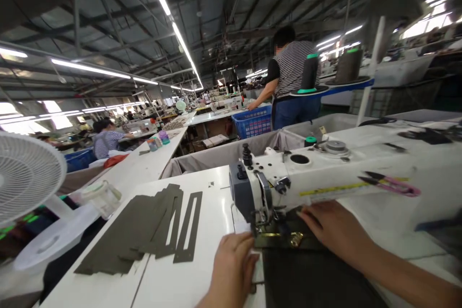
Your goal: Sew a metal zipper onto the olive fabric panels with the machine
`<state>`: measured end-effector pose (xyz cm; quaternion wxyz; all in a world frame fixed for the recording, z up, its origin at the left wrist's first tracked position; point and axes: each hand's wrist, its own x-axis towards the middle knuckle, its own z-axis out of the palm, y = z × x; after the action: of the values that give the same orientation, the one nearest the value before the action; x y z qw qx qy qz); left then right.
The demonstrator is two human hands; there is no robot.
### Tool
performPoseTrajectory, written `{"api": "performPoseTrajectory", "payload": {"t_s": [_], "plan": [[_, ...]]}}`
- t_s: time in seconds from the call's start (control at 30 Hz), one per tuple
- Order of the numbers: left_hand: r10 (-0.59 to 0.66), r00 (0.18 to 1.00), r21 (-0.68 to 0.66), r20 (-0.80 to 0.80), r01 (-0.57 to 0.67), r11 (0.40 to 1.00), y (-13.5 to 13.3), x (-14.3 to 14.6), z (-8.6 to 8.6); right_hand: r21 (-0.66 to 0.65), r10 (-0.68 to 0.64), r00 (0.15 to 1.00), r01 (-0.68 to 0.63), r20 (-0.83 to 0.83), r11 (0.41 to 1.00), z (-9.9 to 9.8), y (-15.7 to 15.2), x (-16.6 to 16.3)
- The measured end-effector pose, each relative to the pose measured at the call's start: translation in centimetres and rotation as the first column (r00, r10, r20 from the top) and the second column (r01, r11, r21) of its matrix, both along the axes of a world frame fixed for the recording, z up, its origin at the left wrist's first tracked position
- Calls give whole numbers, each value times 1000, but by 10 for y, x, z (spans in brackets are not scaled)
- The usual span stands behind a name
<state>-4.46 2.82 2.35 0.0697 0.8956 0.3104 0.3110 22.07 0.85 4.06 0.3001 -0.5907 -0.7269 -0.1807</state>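
Note:
My left hand (231, 267) rests on the left edge of a dark olive fabric piece (310, 274) with its fingers curled and pressed against it, just left of the needle of a white sewing machine (325, 173). My right hand (332, 226) lies flat on the same fabric, right of the presser foot (262, 219). A brass zipper or metal fitting (292, 237) shows on the fabric between my hands.
A stack of olive cut frames (144, 231) lies on the white table to the left. A white fan (25, 178) stands at far left. Pink-handled snips (393, 185) lie on the machine arm. Thread cones (310, 72) stand behind. A person in a striped shirt (292, 82) works ahead.

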Motion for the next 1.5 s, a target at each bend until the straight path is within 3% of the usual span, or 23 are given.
{"api": "performPoseTrajectory", "payload": {"t_s": [0.1,0.2,0.5,0.7,0.9,1.1,1.5], "plan": [[16,996,136,-86,-4,991,7,12,-6,-53,184,983,-183,7,982,-14,-31,-27],[49,992,188,-121,-26,982,6,25,-12,-30,281,960,-281,6,959,-24,-38,-45],[83,993,305,-82,-54,951,3,25,-18,-65,294,955,-292,29,954,-34,-6,-57],[12,1000,266,2,-12,964,5,26,-16,-96,270,962,-267,22,959,-36,-7,-69],[-11,999,258,-36,20,966,5,26,-12,-152,272,961,-277,-57,949,-26,-7,-72],[-18,996,276,-82,40,960,5,26,-6,-183,251,967,-256,-52,949,-33,-6,-71],[-38,989,218,-143,69,974,12,26,-2,-150,225,962,-248,-155,957,-26,-3,-72]]}}
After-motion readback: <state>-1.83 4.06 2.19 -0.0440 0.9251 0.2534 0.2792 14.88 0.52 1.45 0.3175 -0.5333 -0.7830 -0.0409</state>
